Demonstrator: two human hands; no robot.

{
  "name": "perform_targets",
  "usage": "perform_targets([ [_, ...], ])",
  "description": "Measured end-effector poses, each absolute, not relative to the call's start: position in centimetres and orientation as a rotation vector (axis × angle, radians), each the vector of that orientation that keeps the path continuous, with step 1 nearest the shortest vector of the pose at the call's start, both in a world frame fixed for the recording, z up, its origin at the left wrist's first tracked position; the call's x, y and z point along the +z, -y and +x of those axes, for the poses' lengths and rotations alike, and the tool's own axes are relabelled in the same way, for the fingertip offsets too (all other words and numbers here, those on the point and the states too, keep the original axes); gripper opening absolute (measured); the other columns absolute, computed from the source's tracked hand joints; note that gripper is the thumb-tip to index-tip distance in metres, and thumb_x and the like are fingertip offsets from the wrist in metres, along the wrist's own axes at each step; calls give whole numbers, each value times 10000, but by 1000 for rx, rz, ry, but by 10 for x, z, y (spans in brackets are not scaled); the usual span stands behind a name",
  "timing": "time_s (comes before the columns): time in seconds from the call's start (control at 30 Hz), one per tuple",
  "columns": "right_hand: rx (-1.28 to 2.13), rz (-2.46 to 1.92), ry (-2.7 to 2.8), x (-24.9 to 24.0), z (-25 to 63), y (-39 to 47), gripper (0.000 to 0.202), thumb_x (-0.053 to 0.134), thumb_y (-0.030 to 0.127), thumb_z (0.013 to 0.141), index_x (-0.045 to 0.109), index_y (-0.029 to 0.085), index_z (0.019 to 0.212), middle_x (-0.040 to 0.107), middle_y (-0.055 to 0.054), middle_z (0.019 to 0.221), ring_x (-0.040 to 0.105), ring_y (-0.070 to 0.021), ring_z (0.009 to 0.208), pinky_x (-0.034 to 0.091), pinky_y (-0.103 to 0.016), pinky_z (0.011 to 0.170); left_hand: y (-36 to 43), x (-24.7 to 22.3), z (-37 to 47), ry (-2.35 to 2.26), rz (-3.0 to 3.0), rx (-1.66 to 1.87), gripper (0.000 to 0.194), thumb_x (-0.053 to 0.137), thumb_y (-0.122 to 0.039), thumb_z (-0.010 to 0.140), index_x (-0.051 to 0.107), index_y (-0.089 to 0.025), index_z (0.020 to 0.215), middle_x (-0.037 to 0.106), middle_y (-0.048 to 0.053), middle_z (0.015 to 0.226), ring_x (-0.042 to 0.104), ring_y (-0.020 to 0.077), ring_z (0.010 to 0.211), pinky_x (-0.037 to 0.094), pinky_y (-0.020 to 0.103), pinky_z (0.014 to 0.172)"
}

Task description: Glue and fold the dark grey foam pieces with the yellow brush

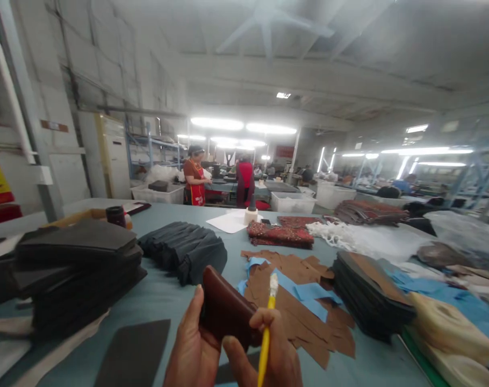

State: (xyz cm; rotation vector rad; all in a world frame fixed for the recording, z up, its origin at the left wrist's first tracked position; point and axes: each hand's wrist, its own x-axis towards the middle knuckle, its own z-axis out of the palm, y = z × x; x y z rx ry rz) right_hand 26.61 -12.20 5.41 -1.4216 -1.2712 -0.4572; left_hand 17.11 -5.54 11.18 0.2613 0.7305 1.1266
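A curved, dark reddish-brown leather-like piece (228, 309) sits raised above the near side of a blue-green surface (162, 301), cradled in a worker's left hand (194, 344), palm partly open and thumb upright beside its left end. The right hand (282, 349) is closed around a yellow-handled brush (264, 344) with a whitish tip, its curled fingers meeting the piece's right end. The glossy piece looks light and firm but bendable, and probably slick; its ends and outer edges appear the surest hold, while the brush's tip could smear its face. Just beyond, flat brown cut pieces (268, 290) fan out among light blue strips (309, 293), leaving little room to the right, where a dark stack (365, 301) stands beside cream-coloured blocks (450, 322). Gathered dark fabric (184, 247) lies ahead to the left, nearer than a pale bottle (251, 215) by the far edge. A bulky black stack (83, 242) crowds the left side, behind a flat dark sheet (135, 349).
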Motion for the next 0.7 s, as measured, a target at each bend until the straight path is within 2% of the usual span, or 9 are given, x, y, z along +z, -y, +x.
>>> perform_targets([
  [0.1,-395,-1363,1227,72,276,110,181,595,421,1053,493,275,1018,643,37,705,655,-178,508,472,-268,467,60,92,172,-666,315,1191,218,666,-200,981,764,-204,1176,823,82,1160,807,212,1008,676,321,920],
  [0.2,-193,-1309,1189,92,283,101,135,554,351,1053,491,266,970,608,32,725,612,-161,566,462,-264,530,64,72,167,-541,428,1235,273,875,-226,824,799,-225,1086,823,74,1194,797,244,1081,668,317,945],
  [0.27,-108,-1277,1239,106,285,96,139,533,323,1048,479,263,935,579,37,713,579,-148,574,448,-255,538,66,62,159,-472,453,1209,353,933,-251,770,813,-260,1101,819,56,1231,776,262,1166,651,311,991],
  [0.37,12,-1220,1346,127,287,92,138,521,290,1031,468,258,908,562,41,730,559,-126,593,470,-230,550,65,52,143,-313,487,1019,357,862,-407,861,811,-286,1193,795,77,1298,707,328,1312,616,407,1087],
  [0.43,109,-1174,1408,139,289,94,133,517,281,1021,469,255,899,559,39,758,548,-117,616,482,-215,555,61,48,134,-181,512,846,488,768,-582,908,793,-246,1262,762,134,1353,626,390,1409,551,521,1168],
  [0.5,257,-1147,1482,148,294,101,117,521,269,1013,480,251,905,550,39,778,523,-113,640,473,-207,562,56,46,129,-93,514,733,638,719,-671,907,760,-195,1332,729,178,1397,549,423,1477,477,583,1228],
  [0.57,423,-1155,1562,151,302,109,83,522,240,1006,497,247,927,543,40,796,491,-110,657,450,-205,570,53,49,130,-89,483,682,617,727,-636,913,755,-185,1333,737,174,1385,539,412,1490,448,579,1251],
  [0.7,529,-1208,1622,149,320,122,80,527,184,973,500,246,930,539,42,802,481,-110,670,413,-210,572,56,65,143,-255,385,733,380,779,-453,902,800,-210,1194,807,114,1249,661,364,1372,520,518,1201],
])
